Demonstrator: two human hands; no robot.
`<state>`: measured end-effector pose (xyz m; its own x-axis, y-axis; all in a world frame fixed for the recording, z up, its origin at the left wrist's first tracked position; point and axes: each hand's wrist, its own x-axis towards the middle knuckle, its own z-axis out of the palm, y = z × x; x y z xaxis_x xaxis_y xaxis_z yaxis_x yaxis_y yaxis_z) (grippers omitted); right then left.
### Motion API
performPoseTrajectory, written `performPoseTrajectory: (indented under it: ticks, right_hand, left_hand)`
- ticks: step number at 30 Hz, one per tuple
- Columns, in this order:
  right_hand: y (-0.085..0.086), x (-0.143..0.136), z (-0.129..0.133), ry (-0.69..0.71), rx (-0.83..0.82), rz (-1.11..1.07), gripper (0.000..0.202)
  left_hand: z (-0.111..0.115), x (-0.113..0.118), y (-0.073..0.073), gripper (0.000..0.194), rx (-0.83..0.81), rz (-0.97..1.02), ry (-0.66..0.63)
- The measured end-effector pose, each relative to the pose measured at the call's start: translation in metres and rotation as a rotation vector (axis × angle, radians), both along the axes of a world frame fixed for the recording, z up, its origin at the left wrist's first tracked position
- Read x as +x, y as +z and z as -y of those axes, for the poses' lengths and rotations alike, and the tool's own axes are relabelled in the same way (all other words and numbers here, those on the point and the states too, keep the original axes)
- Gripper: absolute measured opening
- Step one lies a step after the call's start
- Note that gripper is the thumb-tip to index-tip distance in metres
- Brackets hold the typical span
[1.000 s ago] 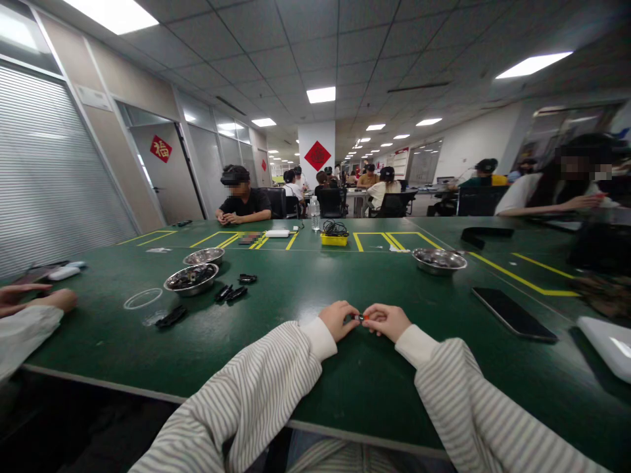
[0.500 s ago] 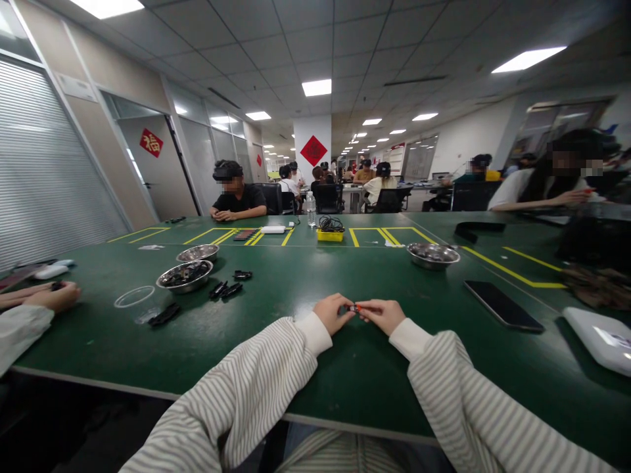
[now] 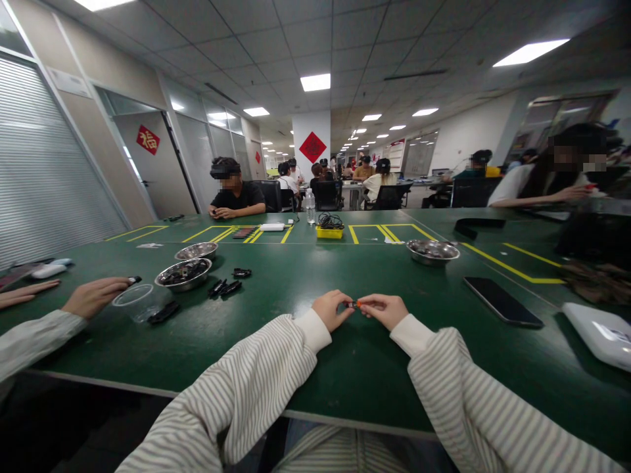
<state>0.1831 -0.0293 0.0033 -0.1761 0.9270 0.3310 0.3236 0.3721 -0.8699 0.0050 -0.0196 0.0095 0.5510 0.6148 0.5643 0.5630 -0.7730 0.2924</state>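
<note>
Both my hands meet above the green table [image 3: 355, 374], in front of my body. Between their fingertips is a small dark and orange part [image 3: 355, 304], too small for me to tell its kind. My left hand [image 3: 331, 310] pinches its dark end. The fingers of my right hand [image 3: 386, 309] are closed on the orange end. Parts of the piece are hidden behind the fingertips.
Left of me stand a metal bowl of dark parts [image 3: 183, 273], another metal bowl [image 3: 196, 251], loose black parts [image 3: 225, 288] and a clear plastic cup [image 3: 140, 302] beside a co-worker's hand [image 3: 98, 295]. Rightward are a metal bowl [image 3: 432, 252], a phone [image 3: 501, 302] and a white case [image 3: 599, 335].
My hands stay almost in place, still joined at the small part, with slightly more orange showing. At left, a co-worker's hand has reached rightward past the clear cup with a small dark item.
</note>
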Motion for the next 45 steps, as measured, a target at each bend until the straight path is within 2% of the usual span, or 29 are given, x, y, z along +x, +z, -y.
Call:
performPoseTrajectory:
  ticks: [8, 19, 29, 36, 41, 45]
  right_hand:
    - [0.004, -0.002, 0.003, 0.071, -0.063, -0.042, 0.026]
    - [0.006, -0.004, 0.005, 0.067, -0.106, -0.064, 0.030]
    - [0.005, -0.006, 0.009, 0.018, 0.014, -0.001, 0.026]
    - [0.004, -0.006, 0.007, 0.030, -0.038, -0.034, 0.027]
    - [0.005, -0.004, 0.007, 0.040, -0.018, 0.054, 0.024]
    - [0.003, -0.003, 0.005, 0.091, -0.028, 0.153, 0.024]
  left_hand:
    - [0.000, 0.000, 0.000, 0.019, 0.013, -0.011, -0.025]
    - [0.003, -0.001, 0.004, 0.021, 0.038, -0.027, -0.022]
    - [0.004, -0.002, 0.005, 0.024, 0.092, -0.110, -0.014]
    - [0.005, -0.002, 0.006, 0.025, 0.090, -0.112, -0.009]
    - [0.005, -0.002, 0.003, 0.026, 0.087, -0.171, -0.042]
    - [-0.008, -0.008, 0.002, 0.024, 0.104, -0.260, -0.003]
